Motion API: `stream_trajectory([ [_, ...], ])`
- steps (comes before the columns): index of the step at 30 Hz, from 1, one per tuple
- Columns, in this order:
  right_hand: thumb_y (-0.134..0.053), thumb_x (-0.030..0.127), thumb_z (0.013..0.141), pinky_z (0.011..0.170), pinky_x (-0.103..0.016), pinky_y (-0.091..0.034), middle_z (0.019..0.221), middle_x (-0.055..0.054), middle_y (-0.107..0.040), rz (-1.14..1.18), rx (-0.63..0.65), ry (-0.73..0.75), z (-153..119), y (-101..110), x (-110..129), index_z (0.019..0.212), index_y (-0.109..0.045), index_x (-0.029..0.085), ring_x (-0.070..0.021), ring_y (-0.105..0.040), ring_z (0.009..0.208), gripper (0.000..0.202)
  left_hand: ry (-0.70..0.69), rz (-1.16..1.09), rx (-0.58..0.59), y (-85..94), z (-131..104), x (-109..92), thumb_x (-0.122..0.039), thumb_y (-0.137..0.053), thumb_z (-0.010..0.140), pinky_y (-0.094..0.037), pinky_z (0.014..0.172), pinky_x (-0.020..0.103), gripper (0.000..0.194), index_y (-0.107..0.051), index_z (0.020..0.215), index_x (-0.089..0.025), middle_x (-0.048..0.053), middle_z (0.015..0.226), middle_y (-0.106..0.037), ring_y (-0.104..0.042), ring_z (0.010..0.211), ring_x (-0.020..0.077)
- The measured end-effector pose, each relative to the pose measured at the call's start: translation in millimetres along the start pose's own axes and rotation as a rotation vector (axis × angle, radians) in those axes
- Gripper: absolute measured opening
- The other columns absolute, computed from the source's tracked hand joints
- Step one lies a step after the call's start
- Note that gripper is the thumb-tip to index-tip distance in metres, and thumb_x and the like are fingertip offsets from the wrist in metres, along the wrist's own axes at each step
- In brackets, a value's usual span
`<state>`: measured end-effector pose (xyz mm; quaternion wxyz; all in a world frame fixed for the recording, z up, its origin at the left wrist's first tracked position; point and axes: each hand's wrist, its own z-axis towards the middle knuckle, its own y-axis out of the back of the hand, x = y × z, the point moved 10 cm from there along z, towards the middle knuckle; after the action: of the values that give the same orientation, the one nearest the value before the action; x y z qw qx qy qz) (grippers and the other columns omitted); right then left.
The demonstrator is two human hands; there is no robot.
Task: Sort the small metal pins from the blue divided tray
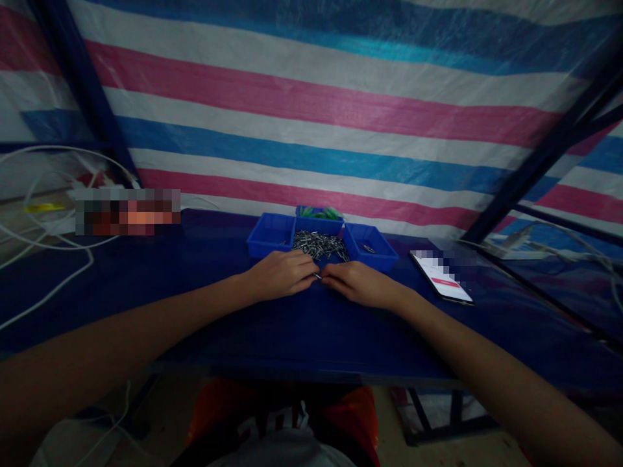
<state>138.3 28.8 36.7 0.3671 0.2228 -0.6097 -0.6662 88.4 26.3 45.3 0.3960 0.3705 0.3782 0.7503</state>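
My left hand (283,274) is closed in a pinch over the blue table, with a small, thin, shiny metal pin (317,276) at its fingertips. From the other side my right hand (357,283), also pinched closed, meets the pin's other end. Just beyond the fingers lies a loose pile of similar small metal pins (318,244); their exact kind is too small to tell. Blue plastic trays stand around the pile: a left tray (261,248), a right tray (382,261) with a few metal pieces in it, and a back tray (321,225) with green items.
A phone (442,277) with a lit screen lies right of the trays on the blue table (302,337). White cables (73,285) tangle at the left, beside a blurred-out patch. Behind hangs a striped plastic sheet (311,130) between blue metal posts (530,168).
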Motion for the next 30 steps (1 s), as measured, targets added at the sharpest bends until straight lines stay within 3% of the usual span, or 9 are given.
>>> stream_trajectory([
  [9, -0.041, 0.021, 0.091, 0.061, -0.024, -0.036, 0.074, -0.003, -0.059, -0.002, 0.011, 0.031, 1, -3, 3, 0.084, -0.053, 0.015, -0.0115, -0.053, 0.064, 0.015, -0.226, -0.073, -0.020, 5.9, -2, -25, -0.022, -0.038, 0.091, -0.044, 0.073, 0.023, 0.022, -0.058, 0.094, -0.015, 0.004, 0.090, -0.063, -0.055, 0.086, 0.0138],
  [17, -0.047, 0.030, 0.089, 0.062, -0.025, -0.038, 0.076, -0.004, -0.063, 0.000, 0.014, -0.029, -1, 0, -10, 0.100, -0.054, 0.016, -0.0148, -0.057, 0.069, 0.020, -0.036, 0.044, 0.046, -5.5, -2, -3, -0.027, -0.043, 0.087, -0.041, 0.061, 0.024, 0.018, -0.057, 0.086, -0.016, 0.002, 0.074, -0.061, -0.057, 0.071, 0.0144],
  [30, -0.038, 0.023, 0.092, 0.061, -0.024, -0.035, 0.072, -0.003, -0.058, -0.035, 0.029, -0.006, 1, -1, -8, 0.082, -0.054, 0.016, -0.0117, -0.052, 0.064, 0.020, 0.051, 0.056, 0.040, -6.8, -2, 6, -0.032, -0.043, 0.089, -0.040, 0.059, 0.023, 0.022, -0.058, 0.087, -0.016, 0.002, 0.076, -0.063, -0.059, 0.070, 0.0137],
])
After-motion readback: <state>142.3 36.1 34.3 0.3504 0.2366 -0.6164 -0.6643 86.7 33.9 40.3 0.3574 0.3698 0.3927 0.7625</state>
